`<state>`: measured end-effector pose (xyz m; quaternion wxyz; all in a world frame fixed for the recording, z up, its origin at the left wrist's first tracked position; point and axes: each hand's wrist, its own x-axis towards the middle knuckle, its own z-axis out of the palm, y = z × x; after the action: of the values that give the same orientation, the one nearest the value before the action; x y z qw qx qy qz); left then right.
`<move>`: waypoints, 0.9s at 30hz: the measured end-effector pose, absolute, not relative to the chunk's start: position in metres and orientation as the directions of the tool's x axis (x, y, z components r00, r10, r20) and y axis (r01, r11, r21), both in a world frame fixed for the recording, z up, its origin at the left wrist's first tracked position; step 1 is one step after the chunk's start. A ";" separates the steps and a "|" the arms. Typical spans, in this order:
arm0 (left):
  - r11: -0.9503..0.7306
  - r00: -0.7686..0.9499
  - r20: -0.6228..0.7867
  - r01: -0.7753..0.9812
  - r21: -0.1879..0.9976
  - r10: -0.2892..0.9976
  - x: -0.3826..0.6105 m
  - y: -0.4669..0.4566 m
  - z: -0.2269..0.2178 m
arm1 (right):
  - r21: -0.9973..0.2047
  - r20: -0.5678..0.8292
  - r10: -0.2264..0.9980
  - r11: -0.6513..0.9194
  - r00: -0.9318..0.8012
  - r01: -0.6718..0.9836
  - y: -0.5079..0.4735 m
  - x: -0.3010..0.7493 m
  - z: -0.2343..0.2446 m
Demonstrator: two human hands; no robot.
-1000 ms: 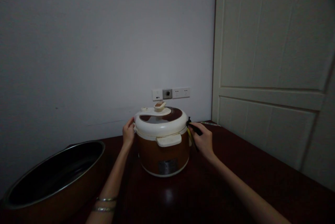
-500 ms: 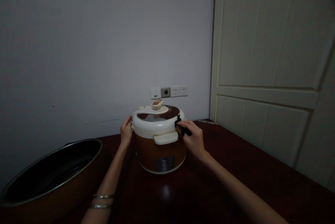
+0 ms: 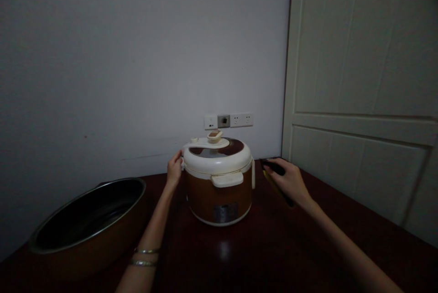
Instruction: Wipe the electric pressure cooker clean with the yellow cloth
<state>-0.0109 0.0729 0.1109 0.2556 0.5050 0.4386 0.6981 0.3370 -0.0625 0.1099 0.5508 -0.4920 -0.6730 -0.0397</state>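
The left hand (image 3: 174, 170) curls its fingers against the rim of the rice cooker (image 3: 219, 197). The right hand (image 3: 289, 184) closes its fingers on a slim black-and-yellow object (image 3: 273, 167), just beside the cooker.

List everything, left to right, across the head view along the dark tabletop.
Wide brown metal pan with black interior, left hand, round brown-and-white rice cooker, black-and-yellow item, right hand, cream panelled door

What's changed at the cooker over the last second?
The right hand has moved rightward off the rice cooker, still holding the black-and-yellow object. The left hand stays on the cooker's left edge, and the cooker hasn't moved.
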 end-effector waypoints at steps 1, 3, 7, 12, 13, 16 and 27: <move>-0.485 -0.357 0.480 0.082 0.871 0.802 -0.011 0.072 0.111 | -0.502 0.728 0.683 0.470 0.062 0.726 -0.073 0.339 0.100; -0.486 -0.362 0.479 0.078 0.871 0.800 -0.010 0.070 0.112 | -0.490 0.560 0.825 0.403 -0.076 0.773 -0.091 0.339 0.077; -0.489 -0.368 0.485 0.089 0.868 0.794 -0.011 0.068 0.113 | -0.342 0.295 0.925 0.336 -0.239 0.878 -0.111 0.323 0.028; -0.503 -0.329 0.509 0.109 0.857 0.795 -0.014 0.070 0.108 | -0.242 0.122 0.944 0.329 -0.307 0.913 -0.113 0.304 0.010; -0.515 -0.322 0.522 0.114 0.850 0.790 -0.015 0.071 0.107 | -0.249 0.085 0.943 0.332 -0.322 0.910 -0.113 0.303 0.018; -0.535 -0.308 0.545 0.125 0.836 0.780 -0.017 0.072 0.104 | -0.358 -0.095 0.879 0.408 -0.468 0.840 -0.115 0.307 0.066; -0.510 -0.334 0.512 0.101 0.854 0.791 -0.015 0.068 0.098 | -0.129 0.616 0.571 0.753 -0.543 0.645 -0.019 0.264 0.253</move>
<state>-0.0146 0.0682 0.0982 0.2482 0.5208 0.4283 0.6956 0.2640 -0.0193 0.2533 0.3290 -0.3467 -0.8766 -0.0564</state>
